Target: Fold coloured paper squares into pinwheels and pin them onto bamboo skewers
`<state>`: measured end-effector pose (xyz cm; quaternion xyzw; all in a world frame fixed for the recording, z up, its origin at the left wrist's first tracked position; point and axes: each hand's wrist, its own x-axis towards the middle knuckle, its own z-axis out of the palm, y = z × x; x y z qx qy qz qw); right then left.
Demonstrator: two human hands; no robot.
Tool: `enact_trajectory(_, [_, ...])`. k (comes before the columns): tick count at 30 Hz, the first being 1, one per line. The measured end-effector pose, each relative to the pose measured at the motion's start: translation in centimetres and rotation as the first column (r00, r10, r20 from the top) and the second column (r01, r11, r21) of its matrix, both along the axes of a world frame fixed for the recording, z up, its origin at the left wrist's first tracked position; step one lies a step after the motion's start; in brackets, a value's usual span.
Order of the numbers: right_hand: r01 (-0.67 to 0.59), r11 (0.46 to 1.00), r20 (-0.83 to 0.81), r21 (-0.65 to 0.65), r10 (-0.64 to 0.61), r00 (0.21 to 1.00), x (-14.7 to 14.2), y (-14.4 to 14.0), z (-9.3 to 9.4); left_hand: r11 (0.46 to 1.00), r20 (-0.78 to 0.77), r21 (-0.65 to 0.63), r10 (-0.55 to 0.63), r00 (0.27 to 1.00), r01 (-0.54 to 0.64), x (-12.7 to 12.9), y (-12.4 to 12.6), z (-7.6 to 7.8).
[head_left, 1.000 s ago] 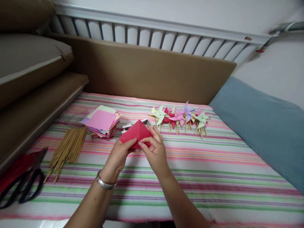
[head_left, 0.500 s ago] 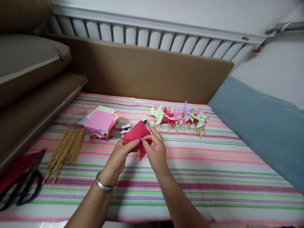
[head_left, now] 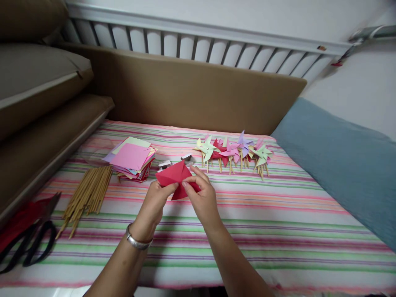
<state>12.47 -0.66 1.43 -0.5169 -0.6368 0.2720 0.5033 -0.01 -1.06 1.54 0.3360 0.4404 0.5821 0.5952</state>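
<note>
the left hand [head_left: 154, 203] and right hand [head_left: 201, 197] both pinch a folded red paper [head_left: 173, 176] just above the striped cloth [head_left: 278, 231], fingertips meeting at its lower edge, likely to steady a crease. small white objects [head_left: 165, 164] behind it are half hidden, unidentifiable.

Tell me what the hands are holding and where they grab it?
A folded red paper sheet: left hand and right hand both pinch its lower edge.
</note>
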Motion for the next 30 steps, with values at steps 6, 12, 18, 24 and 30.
enact_trajectory(6, [0.005,1.0,-0.024,-0.022,-0.005,1.0,0.1,0.0,0.1,0.999,0.012,-0.033,-0.033,0.999,0.033,0.1,-0.2,0.4])
enact_trajectory(12, [0.005,1.0,-0.06,-0.021,-0.006,0.998,0.0,0.2,0.0,0.999,-0.02,-0.042,-0.005,1.0,0.004,0.0,-0.1,0.5])
enact_trajectory(18, [-0.235,0.893,-0.497,-0.385,0.015,0.868,1.4,1.2,-0.2,0.997,-0.069,-0.058,-0.05,0.996,0.046,-1.0,0.2,0.6])
enact_trajectory(24, [-0.615,0.677,-0.702,-0.405,0.2,0.683,1.9,1.1,-0.2,0.987,-0.161,-0.088,-0.144,0.976,0.131,-1.2,0.2,0.4])
enact_trajectory(30, [-0.555,0.691,-0.671,-0.464,0.135,0.729,1.6,1.0,-0.8,0.972,-0.115,-0.111,-0.218,0.969,0.206,-0.8,0.3,0.0])
